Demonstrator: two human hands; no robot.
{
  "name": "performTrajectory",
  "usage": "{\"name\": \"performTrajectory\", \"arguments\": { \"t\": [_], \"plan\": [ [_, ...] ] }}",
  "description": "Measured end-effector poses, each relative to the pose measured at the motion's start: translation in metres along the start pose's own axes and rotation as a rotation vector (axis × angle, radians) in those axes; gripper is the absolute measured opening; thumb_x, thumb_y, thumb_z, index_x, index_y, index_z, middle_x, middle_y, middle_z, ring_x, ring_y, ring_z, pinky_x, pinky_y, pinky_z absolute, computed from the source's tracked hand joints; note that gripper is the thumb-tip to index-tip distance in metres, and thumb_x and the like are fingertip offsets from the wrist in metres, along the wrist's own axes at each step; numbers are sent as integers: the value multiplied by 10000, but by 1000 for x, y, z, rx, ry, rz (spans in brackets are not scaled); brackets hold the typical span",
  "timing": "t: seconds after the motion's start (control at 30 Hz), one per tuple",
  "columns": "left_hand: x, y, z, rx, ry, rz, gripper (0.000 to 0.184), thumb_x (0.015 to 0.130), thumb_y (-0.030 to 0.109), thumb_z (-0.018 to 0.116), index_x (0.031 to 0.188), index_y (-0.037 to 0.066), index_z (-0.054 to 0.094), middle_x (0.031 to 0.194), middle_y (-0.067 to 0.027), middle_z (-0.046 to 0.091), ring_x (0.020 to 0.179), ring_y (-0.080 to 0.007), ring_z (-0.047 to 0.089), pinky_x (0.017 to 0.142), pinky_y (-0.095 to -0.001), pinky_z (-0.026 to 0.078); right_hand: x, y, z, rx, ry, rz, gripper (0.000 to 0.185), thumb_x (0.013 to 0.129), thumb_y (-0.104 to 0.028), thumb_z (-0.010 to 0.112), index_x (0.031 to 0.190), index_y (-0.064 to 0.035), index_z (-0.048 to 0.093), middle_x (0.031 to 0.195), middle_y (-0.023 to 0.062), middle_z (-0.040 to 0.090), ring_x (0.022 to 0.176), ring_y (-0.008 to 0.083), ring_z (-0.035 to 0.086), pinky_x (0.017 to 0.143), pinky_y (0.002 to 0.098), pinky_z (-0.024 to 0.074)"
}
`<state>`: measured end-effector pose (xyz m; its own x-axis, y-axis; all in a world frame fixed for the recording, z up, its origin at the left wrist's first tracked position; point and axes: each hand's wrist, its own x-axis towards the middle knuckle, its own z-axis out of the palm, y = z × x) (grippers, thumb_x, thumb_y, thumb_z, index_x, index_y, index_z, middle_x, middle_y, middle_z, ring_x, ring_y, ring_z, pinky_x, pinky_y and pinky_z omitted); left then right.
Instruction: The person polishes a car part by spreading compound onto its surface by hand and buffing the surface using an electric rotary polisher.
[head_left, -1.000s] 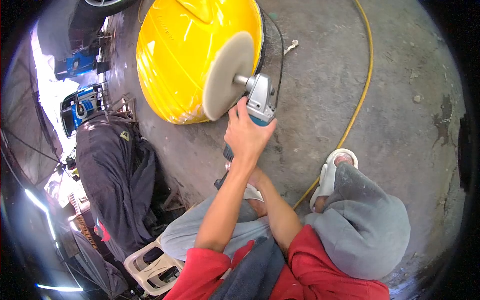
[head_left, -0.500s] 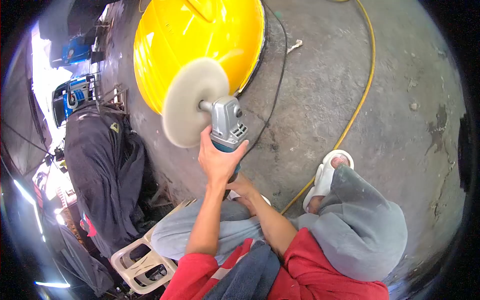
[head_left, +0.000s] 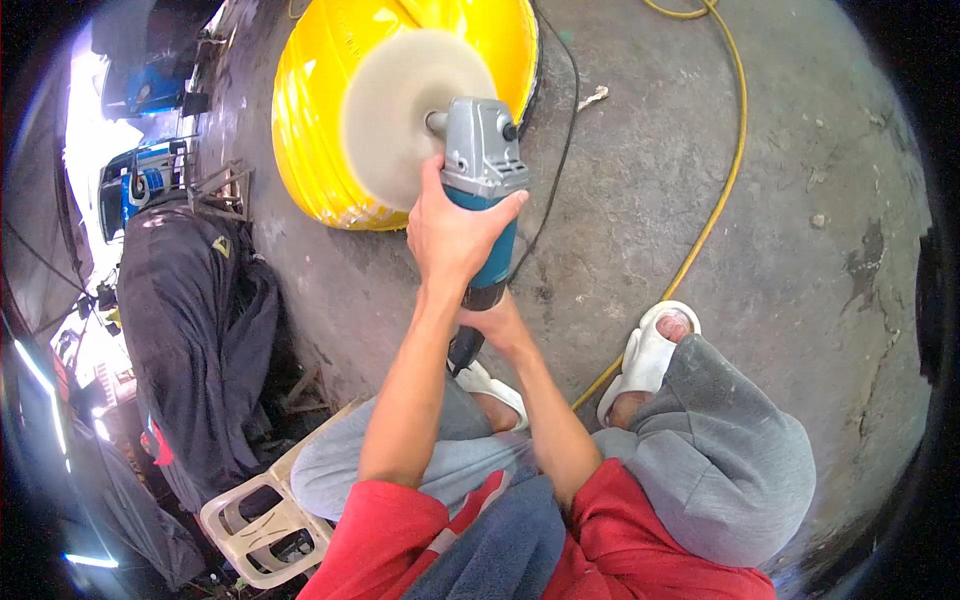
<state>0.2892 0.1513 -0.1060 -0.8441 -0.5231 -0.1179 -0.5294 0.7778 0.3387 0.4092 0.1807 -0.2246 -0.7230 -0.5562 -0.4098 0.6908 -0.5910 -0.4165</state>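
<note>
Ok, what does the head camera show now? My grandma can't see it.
The left hand grips a polisher near its head, the right hand its rear. Its blurred, round pad hides part of a shiny yellow panel on the grey floor.

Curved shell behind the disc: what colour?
The shell is glossy yellow, best seen in the head view.

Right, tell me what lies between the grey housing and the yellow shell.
A short shaft and the round pad lie between the housing and the shell, as the head view shows. Whether the pad touches the shell is unclear.
</note>
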Motion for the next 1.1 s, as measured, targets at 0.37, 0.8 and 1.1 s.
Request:
{"name": "performTrajectory", "arguments": {
  "t": [0.37,0.8,1.1],
  "plan": [
    [-66,-91,-23,145,3,-58,897,566,417,894,1281,71,477,1082,-222,667,1016,-385,648,878,-448,503,-51,100,26,112,-94,206,771,660,-115,871,1321,-27,483,1223,53,605,1116,173,563,984,343,435],
    [-46,-64,14,331,-116,90,836,601,425,847,1299,127,496,1178,-147,610,1056,-353,620,865,-468,512,-14,148,13,497,-214,351,827,792,-238,813,1438,-2,352,1401,74,472,1261,207,463,1060,377,383],
    [-75,-128,-25,387,-88,24,873,583,400,872,1299,71,496,1208,-160,610,1070,-351,623,893,-438,505,-38,218,53,466,-276,485,958,734,-218,855,1471,11,287,1445,95,439,1260,221,471,1061,375,393]
  ]
}}
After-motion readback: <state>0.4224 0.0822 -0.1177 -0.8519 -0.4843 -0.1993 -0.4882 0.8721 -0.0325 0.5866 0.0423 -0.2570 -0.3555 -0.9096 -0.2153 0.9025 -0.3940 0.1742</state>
